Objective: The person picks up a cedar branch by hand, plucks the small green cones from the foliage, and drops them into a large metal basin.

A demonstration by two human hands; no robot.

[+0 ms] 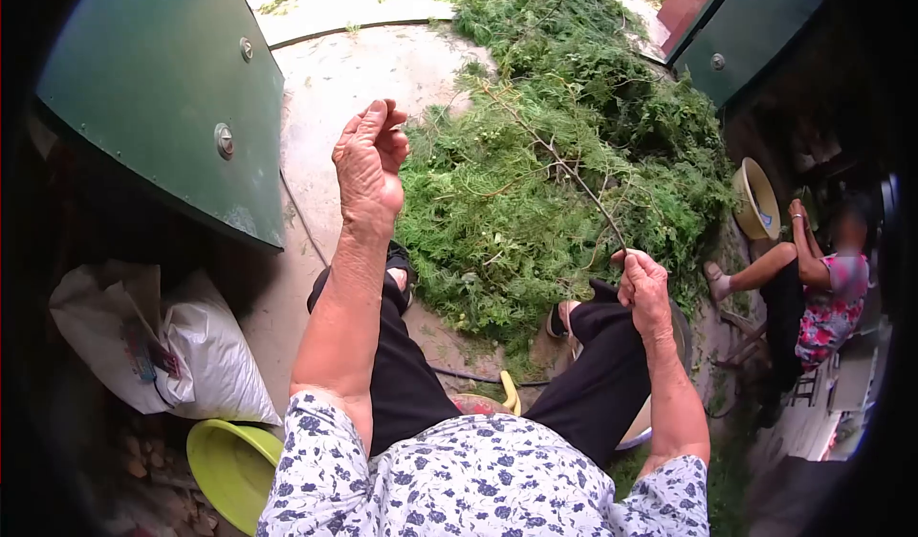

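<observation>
My right hand [645, 286] is closed around the lower end of a thin brown branch [571, 171]. The branch slants up and left over a large heap of feathery green cuttings [516, 207]; most of its length looks bare. Raised on the other side is my left hand [371, 159], at the left edge of the heap and apart from the branch. Its fingers are curled in with the thumb against them, and whatever may be between them is hidden.
Green metal doors [182, 97] stand at left and upper right. White sacks [206, 346] and a yellow-green basin [229, 470] lie at my left. Another person [832, 293] sits at right near a pale yellow basin [755, 199]. A yellow curved handle [511, 394] shows between my legs.
</observation>
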